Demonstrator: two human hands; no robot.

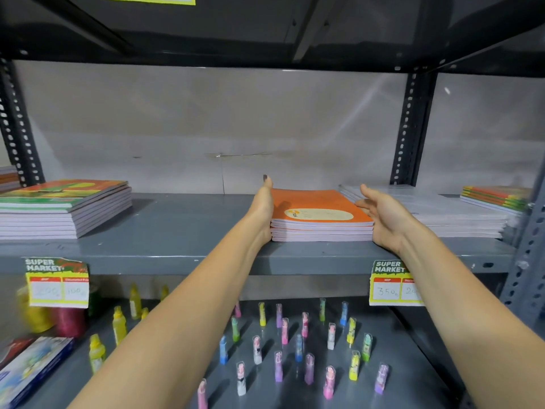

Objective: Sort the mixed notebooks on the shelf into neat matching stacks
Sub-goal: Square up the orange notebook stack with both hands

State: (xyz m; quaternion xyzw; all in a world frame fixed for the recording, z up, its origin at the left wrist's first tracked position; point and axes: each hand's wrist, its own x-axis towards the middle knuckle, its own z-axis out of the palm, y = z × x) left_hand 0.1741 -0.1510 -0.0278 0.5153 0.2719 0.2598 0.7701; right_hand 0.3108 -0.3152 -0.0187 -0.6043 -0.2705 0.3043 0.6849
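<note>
A short stack of orange notebooks (318, 215) with a pale oval label lies in the middle of the grey shelf (177, 222). My left hand (262, 206) lies flat against the stack's left side, fingers straight. My right hand (383, 215) is at the stack's right side, palm inward and fingers spread, touching or nearly touching it. A taller stack with a green and orange cover (63, 208) stands at the left. A stack of white notebooks (451, 215) lies right of the orange one. A small multicoloured stack (495, 197) sits at the far right.
Dark perforated uprights (411, 128) frame the bay, and another shelf hangs overhead. Price tags (57, 281) hang from the shelf's front edge. The lower shelf holds several small upright coloured items (303, 343), yellow bottles (119, 324) and booklets (29, 367) at the left.
</note>
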